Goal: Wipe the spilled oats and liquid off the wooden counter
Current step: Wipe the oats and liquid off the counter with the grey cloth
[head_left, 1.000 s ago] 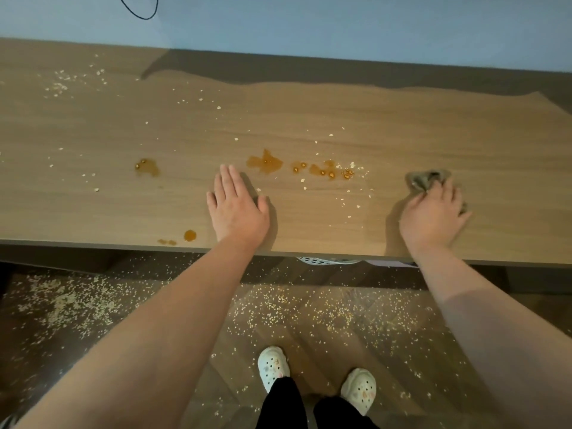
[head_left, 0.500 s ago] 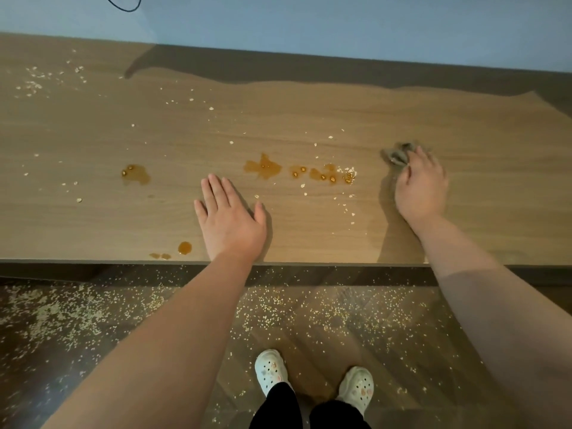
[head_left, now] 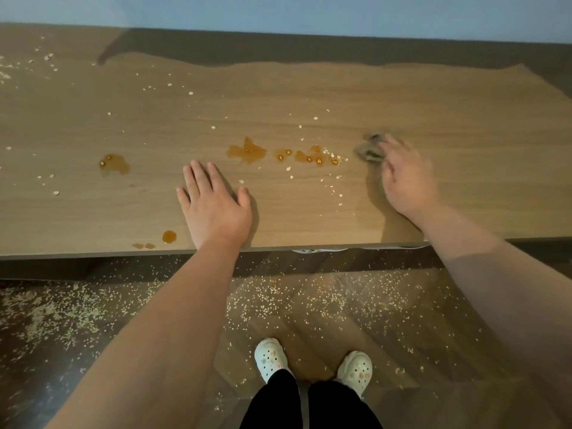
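The wooden counter (head_left: 464, 119) carries brown liquid: a middle puddle (head_left: 247, 151), a chain of small blots with oats in them (head_left: 312, 157), a left puddle (head_left: 113, 164) and drops near the front edge (head_left: 169, 236). Loose oat flakes (head_left: 337, 185) are scattered over the wood, thickest at the far left. My left hand (head_left: 213, 205) rests flat on the counter, fingers straight, just in front of the middle puddle. My right hand (head_left: 405, 178), blurred by motion, holds a small crumpled grey cloth (head_left: 366, 153) against the wood just right of the blots.
A blue wall runs behind the counter. Many oats (head_left: 309, 298) cover the dark wooden floor below the front edge, around my white shoes (head_left: 270, 357). Something white with holes (head_left: 312, 251) peeks out under the counter edge.
My right hand has swept the cloth from the near right part of the counter away from me and then leftward, up to the blots. My left hand has stayed flat in place.
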